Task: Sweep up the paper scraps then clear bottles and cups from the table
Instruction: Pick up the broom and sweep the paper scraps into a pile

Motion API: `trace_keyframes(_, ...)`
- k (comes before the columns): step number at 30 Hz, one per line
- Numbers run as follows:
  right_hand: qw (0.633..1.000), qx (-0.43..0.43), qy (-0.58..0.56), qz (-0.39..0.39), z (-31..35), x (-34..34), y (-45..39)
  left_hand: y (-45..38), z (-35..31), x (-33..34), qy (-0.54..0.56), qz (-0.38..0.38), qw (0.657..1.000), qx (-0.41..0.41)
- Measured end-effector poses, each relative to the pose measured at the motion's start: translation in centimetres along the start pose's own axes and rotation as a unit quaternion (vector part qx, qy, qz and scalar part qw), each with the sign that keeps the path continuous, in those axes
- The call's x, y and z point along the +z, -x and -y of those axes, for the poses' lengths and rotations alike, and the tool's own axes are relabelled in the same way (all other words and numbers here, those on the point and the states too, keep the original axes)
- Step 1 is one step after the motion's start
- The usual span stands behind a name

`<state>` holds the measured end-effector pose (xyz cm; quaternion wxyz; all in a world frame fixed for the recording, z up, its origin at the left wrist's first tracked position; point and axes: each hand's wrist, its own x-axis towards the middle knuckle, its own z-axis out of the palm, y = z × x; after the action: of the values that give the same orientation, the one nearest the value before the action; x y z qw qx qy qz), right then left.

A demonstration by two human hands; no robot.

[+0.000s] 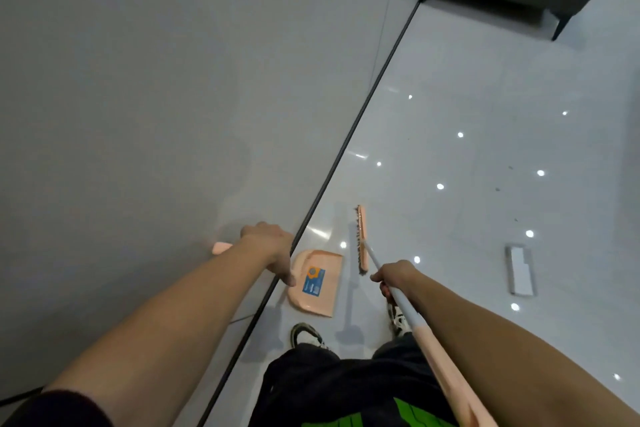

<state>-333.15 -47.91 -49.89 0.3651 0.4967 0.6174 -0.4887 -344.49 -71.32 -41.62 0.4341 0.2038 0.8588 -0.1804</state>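
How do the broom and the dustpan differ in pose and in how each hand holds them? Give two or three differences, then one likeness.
The broom shows its narrow head edge-on; the dustpan shows a broad, flat pan.
The dustpan bears a blue label; the broom shows none.
The right hand grips the broom's white pole; the left hand holds the dustpan's handle, pink end jutting out.
Both are peach-pink, low over the glossy floor.

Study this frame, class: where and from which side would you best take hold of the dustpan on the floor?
Take the dustpan by its upright peach handle, reaching from above. The pan sits low on the floor, and the handle top already rises to where the left hand is.
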Motion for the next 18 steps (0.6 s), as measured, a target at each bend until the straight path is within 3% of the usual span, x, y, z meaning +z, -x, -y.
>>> trace_keyframes(8,0.991,-0.012,-0.129,0.019,0.6,-10.4,-2.6,-4.8,-13.0,-7.3,0.094,-0.136,0.982,0.088)
trace_keyframes(14,0.972,-0.002,-0.231,0.040,0.5,-22.7,-5.8,-8.6,-24.6,-13.9,0.089,-0.120,0.982,0.113)
trace_keyframes(18,0.983,0.004,-0.178,0.033,-0.7,-30.0,-7.4,-10.8,-31.3,-19.0,0.085,-0.114,0.980,0.140)
